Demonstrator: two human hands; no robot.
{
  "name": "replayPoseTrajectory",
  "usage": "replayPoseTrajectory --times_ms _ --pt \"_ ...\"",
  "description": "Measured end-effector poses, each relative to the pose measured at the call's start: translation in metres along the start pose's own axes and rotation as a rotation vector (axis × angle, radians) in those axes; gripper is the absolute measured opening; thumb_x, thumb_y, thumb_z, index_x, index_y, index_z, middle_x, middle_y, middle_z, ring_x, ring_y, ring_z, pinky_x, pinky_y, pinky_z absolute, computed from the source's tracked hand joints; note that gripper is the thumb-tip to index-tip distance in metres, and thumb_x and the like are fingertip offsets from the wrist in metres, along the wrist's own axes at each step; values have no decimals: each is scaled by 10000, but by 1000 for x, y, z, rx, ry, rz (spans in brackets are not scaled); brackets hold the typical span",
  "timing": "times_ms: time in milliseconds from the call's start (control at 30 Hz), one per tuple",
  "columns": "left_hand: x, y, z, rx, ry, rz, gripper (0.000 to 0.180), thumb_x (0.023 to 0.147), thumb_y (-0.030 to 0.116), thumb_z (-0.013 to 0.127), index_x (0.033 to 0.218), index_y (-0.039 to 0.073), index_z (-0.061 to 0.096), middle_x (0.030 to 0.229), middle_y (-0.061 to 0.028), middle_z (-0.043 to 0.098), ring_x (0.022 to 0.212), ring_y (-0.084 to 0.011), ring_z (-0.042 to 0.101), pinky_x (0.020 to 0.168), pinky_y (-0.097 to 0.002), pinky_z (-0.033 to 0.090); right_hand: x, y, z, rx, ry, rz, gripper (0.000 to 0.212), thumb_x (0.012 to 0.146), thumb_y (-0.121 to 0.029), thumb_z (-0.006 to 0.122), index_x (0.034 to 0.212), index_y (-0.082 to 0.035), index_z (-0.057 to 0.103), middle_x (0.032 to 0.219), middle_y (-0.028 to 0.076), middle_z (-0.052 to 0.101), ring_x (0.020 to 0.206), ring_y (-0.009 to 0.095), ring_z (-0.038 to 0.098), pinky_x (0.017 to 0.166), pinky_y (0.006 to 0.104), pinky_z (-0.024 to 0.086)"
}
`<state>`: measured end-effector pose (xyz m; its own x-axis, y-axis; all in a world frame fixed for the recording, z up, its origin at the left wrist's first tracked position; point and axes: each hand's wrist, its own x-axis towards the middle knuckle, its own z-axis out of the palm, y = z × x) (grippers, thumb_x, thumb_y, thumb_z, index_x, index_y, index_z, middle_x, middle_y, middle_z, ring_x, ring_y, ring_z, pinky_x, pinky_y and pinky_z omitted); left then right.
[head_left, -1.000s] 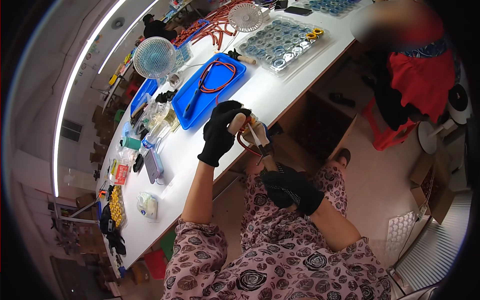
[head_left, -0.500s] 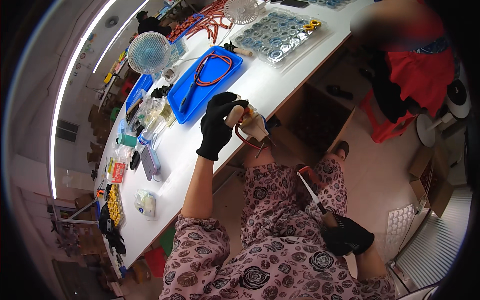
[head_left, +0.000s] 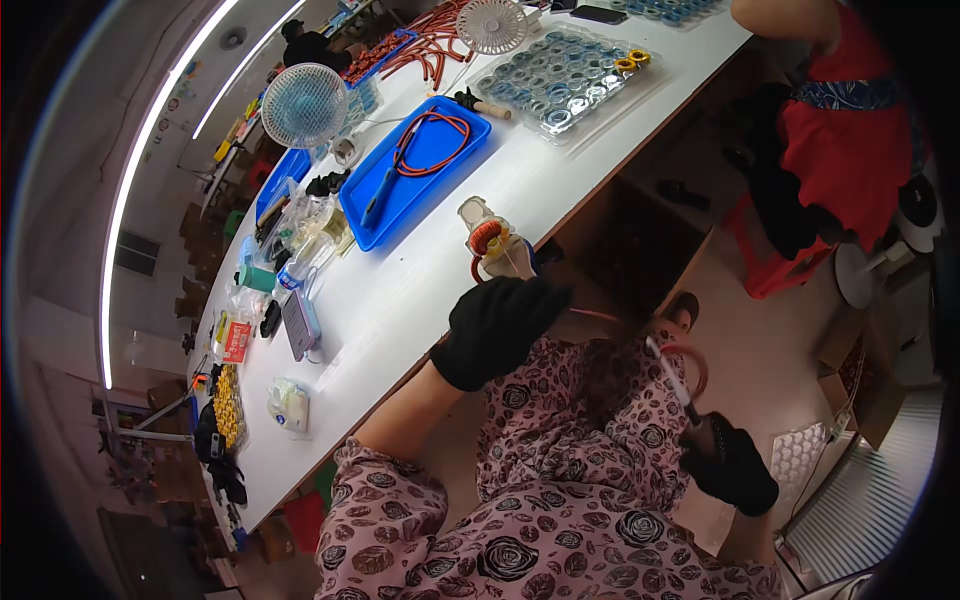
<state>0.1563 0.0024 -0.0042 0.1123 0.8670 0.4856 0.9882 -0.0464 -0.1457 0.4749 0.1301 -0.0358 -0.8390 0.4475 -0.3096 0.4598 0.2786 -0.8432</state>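
At the table's front edge, a ring coil point(head_left: 487, 238) wound with copper-red wire sits in a pale fixture point(head_left: 512, 262). Just below it is my left hand point(head_left: 500, 332), in a black glove, its fingers pointing right and smeared by motion. A thin reddish wire point(head_left: 595, 314) runs out near those fingertips; whether they grip it is unclear. Over my right knee, my black-gloved right hand point(head_left: 732, 465) is closed round the handle of a slim hand tool with a pale metal shaft point(head_left: 672, 375). Beside the shaft's tip curves a blurred red wire loop point(head_left: 700, 370).
A blue tray point(head_left: 365, 240) on the white table holds a coiled red wire and a blue-handled tool. Beyond lie a clear tray of rings point(head_left: 560, 85) and small fans point(head_left: 305, 105). Below the edge stands a cardboard box point(head_left: 690, 265). A person in red point(head_left: 840, 140) sits at right.
My left hand has come off the coil and moved down and right, uncovering the coil. My right hand has shifted slightly right with the tool, and the red wire at its tip now forms a loop.
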Motion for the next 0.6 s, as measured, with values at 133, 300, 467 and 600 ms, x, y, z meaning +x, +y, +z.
replayPoseTrajectory --times_ms 133,300,467,600 --pt "42 -22 -33 137 17 -67 435 707 97 578 1141 135 568 961 -22 618 784 -184 606 653 -306 475 30 -25 27 -430 563 113 443 822 -265 636 1162 -28 478 827 184 631 711 335 624 647 392 504" --pt "98 -67 -62 -153 267 -407 174 842 155 615 1000 88 643 775 -53 650 608 -129 617 542 -250 459 69 -23 16 95 557 42 476 812 -234 646 1193 -16 466 829 206 632 754 342 637 662 381 514" --pt "135 -118 -59 -314 521 -317 208 842 182 637 992 38 645 652 -37 636 475 -75 554 440 -222 414 99 -13 23 -293 425 -379 388 837 -147 600 1180 -2 493 916 238 607 782 343 629 675 413 515" --pt "138 -172 -28 -847 378 -642 200 819 163 646 962 24 644 628 -51 608 427 -93 490 404 -236 367 114 -20 37 108 61 -389 250 855 -116 577 1076 -6 539 867 166 587 706 253 620 600 368 504"
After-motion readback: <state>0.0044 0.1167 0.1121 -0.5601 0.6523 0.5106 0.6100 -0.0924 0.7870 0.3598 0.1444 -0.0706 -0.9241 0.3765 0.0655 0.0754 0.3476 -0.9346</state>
